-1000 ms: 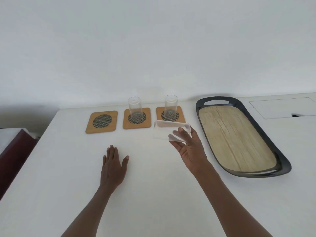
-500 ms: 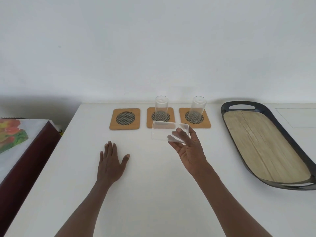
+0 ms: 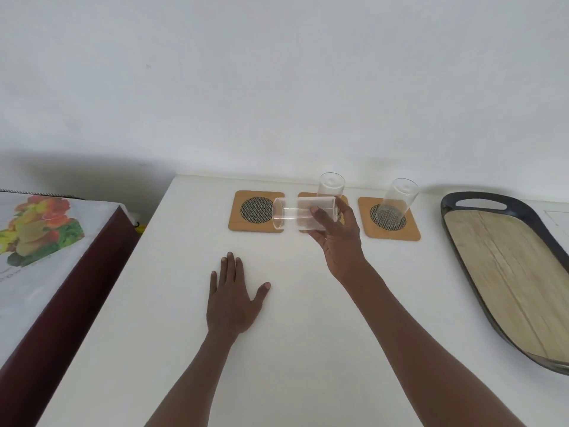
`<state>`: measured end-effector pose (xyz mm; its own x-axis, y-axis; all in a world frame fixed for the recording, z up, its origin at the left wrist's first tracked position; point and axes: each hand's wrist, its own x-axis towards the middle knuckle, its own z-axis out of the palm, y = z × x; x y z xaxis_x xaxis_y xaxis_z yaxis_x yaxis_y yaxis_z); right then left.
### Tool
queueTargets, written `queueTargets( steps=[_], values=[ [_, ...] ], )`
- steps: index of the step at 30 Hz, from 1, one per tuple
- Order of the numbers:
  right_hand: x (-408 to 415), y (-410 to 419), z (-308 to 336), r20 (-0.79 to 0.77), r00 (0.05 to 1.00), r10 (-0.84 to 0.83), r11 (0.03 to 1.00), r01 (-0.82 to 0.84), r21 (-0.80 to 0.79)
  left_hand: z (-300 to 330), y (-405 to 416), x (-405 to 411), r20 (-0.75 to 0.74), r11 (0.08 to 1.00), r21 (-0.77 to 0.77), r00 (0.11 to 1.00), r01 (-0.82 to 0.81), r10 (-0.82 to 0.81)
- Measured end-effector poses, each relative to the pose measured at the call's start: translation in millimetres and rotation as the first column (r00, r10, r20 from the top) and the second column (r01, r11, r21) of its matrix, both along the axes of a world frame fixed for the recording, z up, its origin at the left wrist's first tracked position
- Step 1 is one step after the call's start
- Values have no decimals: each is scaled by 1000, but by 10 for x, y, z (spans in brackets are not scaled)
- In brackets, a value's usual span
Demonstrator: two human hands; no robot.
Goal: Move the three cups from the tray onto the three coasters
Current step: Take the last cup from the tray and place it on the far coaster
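Three square wooden coasters with dark mesh centres lie in a row at the table's far edge. The left coaster (image 3: 246,214) is bare. A clear cup (image 3: 331,184) stands on the middle coaster (image 3: 303,196), which is mostly hidden. Another clear cup (image 3: 399,196) stands on the right coaster (image 3: 400,232). My right hand (image 3: 337,238) grips a third clear cup (image 3: 292,214) held sideways in the air, its mouth pointing left over the gap between the left and middle coasters. My left hand (image 3: 234,298) lies flat on the table, fingers spread, holding nothing.
A dark oval tray (image 3: 452,238) with a wooden floor sits at the right and holds nothing. Left of the white table (image 3: 308,349) stands a lower dark red piece of furniture (image 3: 70,291) covered by a cloth with a fruit print (image 3: 37,229). A white wall rises behind.
My right hand has carried the sideways cup up and leftward, nearer the left coaster. The camera has turned left, showing more of the covered furniture. My left hand stays flat.
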<state>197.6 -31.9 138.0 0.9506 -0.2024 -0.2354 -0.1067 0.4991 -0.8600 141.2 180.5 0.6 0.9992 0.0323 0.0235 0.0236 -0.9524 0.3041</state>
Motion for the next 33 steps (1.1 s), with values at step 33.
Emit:
queueTargets(
  steps=[33],
  values=[
    [1428, 914, -259, -96, 945, 314, 279, -189, -942, 61, -37, -7, 30, 998, -54, 999, -38, 40]
  ],
)
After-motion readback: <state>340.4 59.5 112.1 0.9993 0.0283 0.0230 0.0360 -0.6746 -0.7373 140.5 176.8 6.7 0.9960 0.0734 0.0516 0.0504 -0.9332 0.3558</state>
